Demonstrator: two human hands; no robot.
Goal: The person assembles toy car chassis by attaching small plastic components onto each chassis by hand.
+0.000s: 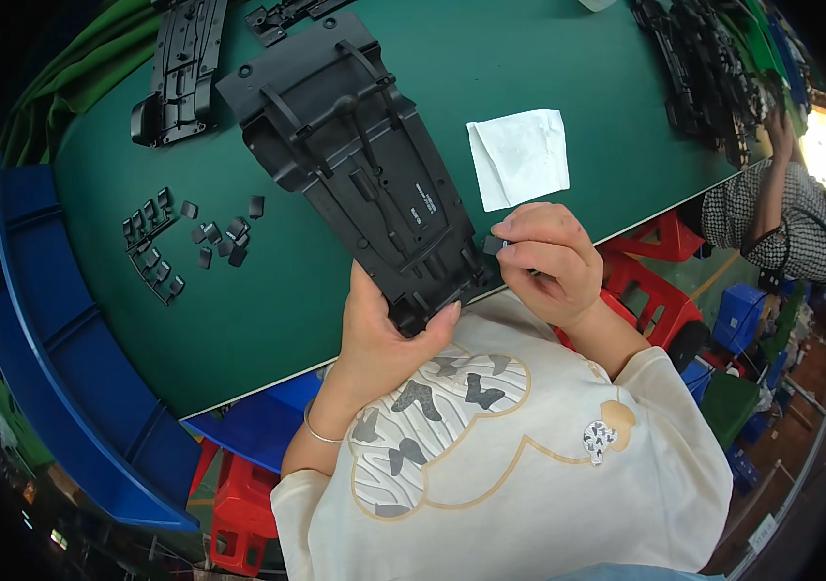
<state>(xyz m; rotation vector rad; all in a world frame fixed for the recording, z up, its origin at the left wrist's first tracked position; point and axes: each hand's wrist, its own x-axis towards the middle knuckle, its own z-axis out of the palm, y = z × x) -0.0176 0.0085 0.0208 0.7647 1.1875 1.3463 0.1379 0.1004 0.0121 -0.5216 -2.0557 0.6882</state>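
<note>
A long black moulded plastic chassis part [374, 179] is tilted up over the table, its ribbed underside showing. Around its near end my left hand [384, 339] is closed, the thumb pressed along the edge. My right hand [550, 259] pinches a small black plastic piece [495, 244] between thumb and fingers, close beside the chassis part's near right corner. On the table to the left lie several loose small black pieces [229, 232] like it. Next to them are more such pieces still joined on a black moulding frame [149, 232].
A white folded cloth or paper sheet [519, 160] lies right of the chassis part on the green table [287, 349]. More black parts lie at the far left [180, 73] and far right [708, 73]. A blue tray [84, 378] borders the left; a co-worker's arm [779, 145] is at right.
</note>
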